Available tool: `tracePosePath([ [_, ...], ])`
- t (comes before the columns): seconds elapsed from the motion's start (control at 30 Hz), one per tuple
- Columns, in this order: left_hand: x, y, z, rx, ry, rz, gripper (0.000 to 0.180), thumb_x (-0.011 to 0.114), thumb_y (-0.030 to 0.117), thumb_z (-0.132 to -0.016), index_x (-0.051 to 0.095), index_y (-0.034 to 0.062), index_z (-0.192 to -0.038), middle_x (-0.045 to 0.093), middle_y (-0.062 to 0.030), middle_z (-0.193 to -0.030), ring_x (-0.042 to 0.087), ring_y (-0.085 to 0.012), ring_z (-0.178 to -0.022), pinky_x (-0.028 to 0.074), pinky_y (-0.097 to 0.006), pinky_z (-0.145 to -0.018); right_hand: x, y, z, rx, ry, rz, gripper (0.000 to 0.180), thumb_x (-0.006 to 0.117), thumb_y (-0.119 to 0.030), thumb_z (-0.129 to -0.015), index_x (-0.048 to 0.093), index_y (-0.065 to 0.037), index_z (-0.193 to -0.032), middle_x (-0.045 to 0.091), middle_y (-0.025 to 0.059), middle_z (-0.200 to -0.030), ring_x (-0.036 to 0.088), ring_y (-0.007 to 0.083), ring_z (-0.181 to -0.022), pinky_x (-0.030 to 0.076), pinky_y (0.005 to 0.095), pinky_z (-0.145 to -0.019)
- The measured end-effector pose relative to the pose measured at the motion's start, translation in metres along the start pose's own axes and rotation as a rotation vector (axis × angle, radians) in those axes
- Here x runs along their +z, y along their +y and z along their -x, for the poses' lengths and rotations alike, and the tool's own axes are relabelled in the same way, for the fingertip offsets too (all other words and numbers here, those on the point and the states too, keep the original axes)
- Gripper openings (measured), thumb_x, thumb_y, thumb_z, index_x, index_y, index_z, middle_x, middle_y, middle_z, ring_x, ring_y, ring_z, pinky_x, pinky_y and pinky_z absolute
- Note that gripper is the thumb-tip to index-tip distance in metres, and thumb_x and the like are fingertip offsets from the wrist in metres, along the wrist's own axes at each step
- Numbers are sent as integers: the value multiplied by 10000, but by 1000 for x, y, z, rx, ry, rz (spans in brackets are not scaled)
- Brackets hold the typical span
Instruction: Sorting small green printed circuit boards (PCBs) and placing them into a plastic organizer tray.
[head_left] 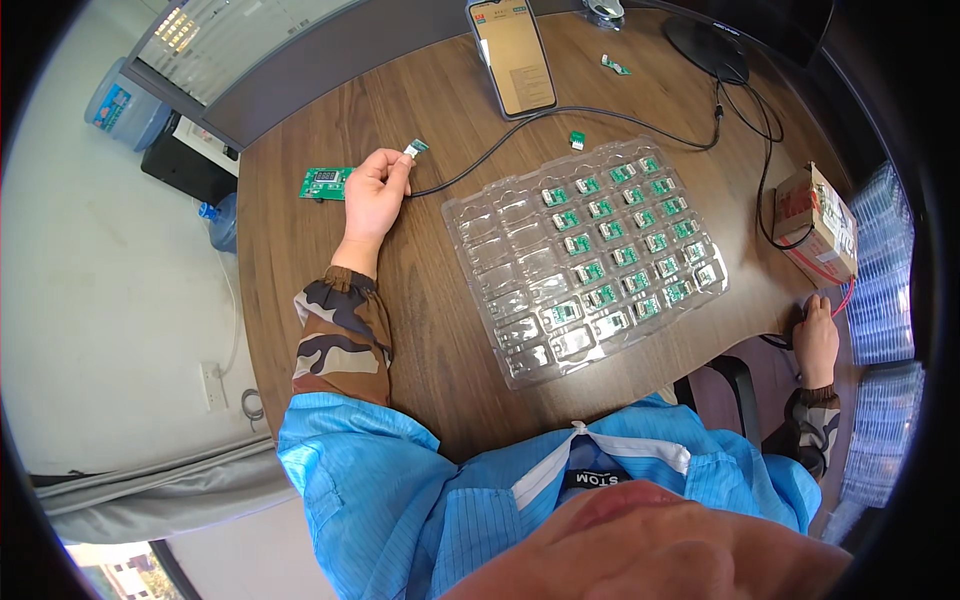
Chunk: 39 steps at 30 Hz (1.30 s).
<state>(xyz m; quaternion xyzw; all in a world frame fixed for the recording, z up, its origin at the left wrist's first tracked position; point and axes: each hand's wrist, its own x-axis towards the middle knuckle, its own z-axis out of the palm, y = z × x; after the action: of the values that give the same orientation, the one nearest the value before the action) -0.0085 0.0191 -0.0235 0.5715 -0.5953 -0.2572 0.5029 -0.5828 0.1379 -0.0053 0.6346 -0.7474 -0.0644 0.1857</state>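
Note:
My left hand (375,195) is closed, pinching a small green circuit board with a white connector (416,148) between thumb and fingers. Just beneath and beside that hand lies a larger green board with a small digit display (326,183), partly covered by the fingers. A black cable (470,168) runs from near the hand across the table. My right hand (817,345) is at the table's right edge, below a cardboard box (815,225). Its fingers are curled near red wires (846,296); what they hold is hidden.
A clear plastic tray (470,245) holds several small green boards, mostly in its right columns. Behind it lie a loose board (577,140) and another small board (615,65). A phone (515,60) stands at the back beside a monitor base (705,48). Stacked clear trays (880,270) rise at right.

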Motion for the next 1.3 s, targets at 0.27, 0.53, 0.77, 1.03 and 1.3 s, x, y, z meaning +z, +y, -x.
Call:
tracePosePath([
  [0.27,-1,-1,0,10,0,-21,113,531,87,-868,601,17,-815,507,23,-591,440,-46,-524,333,-156,-509,0,9,0,-4,-38,-118,196,471,62,-682,477,-24,-857,507,158,-854,537,381,-640,446,433,-587],
  [0.53,0,-1,0,17,18,-3,103,541,87,-852,601,21,-801,514,18,-572,454,-55,-508,335,-167,-491,-9,-1,-7,32,-76,-186,182,487,70,-663,480,-20,-821,502,154,-830,530,376,-657,445,420,-601],
  [0.77,1,-5,-1,11,12,-8,109,536,93,-861,604,21,-816,516,18,-594,455,-51,-528,335,-159,-509,-11,1,-8,-12,-95,-355,169,497,54,-684,483,-11,-839,503,149,-849,532,371,-684,446,407,-610],
  [1.03,0,-6,-2,11,-2,-14,105,536,91,-858,603,22,-814,524,16,-602,458,-51,-526,341,-159,-513,1,2,-2,-86,-45,-328,216,510,30,-701,474,-6,-911,499,152,-894,539,362,-714,452,403,-630],
  [1.3,2,-7,-2,13,-1,13,103,534,86,-858,601,21,-816,530,13,-610,458,-50,-525,342,-156,-515,16,17,-2,-106,-35,-223,259,543,-17,-720,462,4,-965,507,159,-915,557,343,-695,466,386,-614],
])
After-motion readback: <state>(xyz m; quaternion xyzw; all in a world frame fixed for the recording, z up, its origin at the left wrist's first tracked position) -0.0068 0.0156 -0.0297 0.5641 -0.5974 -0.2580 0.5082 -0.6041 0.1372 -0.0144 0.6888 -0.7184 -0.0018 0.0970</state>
